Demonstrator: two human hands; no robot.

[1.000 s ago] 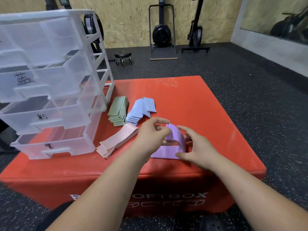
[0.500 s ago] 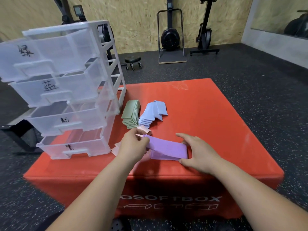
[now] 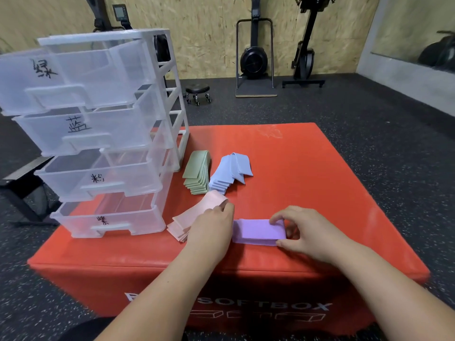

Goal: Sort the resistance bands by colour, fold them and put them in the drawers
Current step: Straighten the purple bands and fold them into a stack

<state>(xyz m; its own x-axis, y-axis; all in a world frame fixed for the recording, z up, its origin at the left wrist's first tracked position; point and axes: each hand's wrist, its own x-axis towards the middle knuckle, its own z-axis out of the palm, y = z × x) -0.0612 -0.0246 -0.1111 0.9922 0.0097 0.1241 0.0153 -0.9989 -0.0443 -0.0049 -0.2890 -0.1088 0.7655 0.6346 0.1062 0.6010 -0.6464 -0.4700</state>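
Note:
A folded stack of purple bands (image 3: 258, 231) lies flat near the front of the red soft box (image 3: 307, 168). My right hand (image 3: 304, 232) pinches the stack's right end between thumb and forefinger. My left hand (image 3: 213, 230) covers and grips its left end with curled fingers, knuckles next to the pink bands (image 3: 194, 217). Behind lie a fanned pile of green bands (image 3: 197, 173) and a pile of blue bands (image 3: 231, 171). The clear four-drawer unit (image 3: 110, 134) stands at the left, with all its labelled drawers pulled partly out.
The bottom drawer (image 3: 108, 222) sits just left of the pink bands. The box's front edge is close under my wrists. Gym machines (image 3: 253, 57) and a small wheeled stool (image 3: 198, 93) stand on the dark floor far behind.
The purple band that my hands held up and folded now lies flat on the purple stack. Both hands have come down to the stack's ends. My view has tilted up toward the drawers.

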